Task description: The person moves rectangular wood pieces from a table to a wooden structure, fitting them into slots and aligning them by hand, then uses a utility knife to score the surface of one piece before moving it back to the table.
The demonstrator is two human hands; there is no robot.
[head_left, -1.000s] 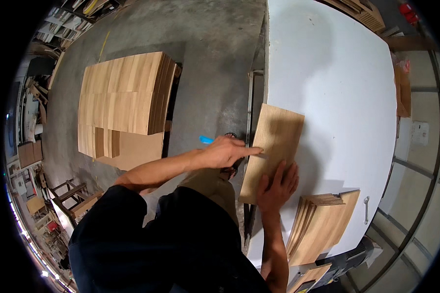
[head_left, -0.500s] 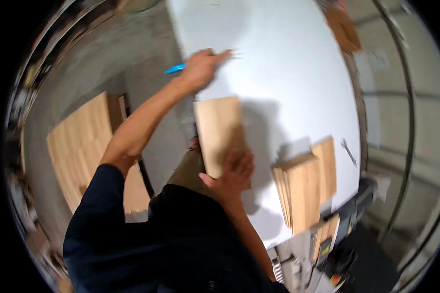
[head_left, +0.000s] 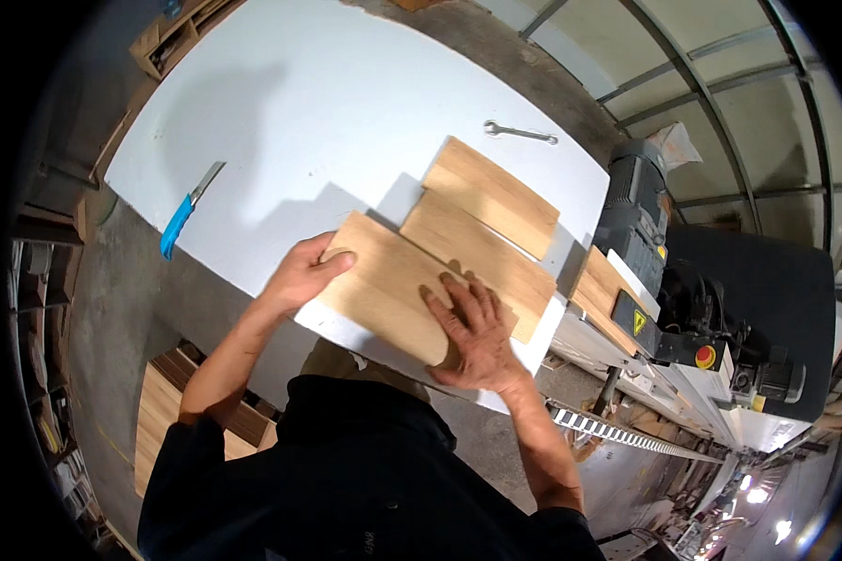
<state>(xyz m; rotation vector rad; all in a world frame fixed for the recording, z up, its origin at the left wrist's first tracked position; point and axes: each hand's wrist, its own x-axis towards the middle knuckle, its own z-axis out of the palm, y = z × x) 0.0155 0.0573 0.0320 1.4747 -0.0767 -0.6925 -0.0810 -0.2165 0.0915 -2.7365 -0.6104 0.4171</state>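
Left hand (head_left: 299,273): grip pinched the board (head_left: 379,280) at its left end | right hand (head_left: 480,346): grip spread flat over its right end | long axis ran hand to hand

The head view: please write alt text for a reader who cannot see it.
The left hand grips one end of a wooden board over a white table; the right hand lies spread across the other. More boards, a wrench and a blue-handled knife lie on the table.

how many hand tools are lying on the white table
2: a blue-handled knife at the left, over the near edge, and a wrench at the far right, beyond the boards. Any beneath the boards would be hidden.
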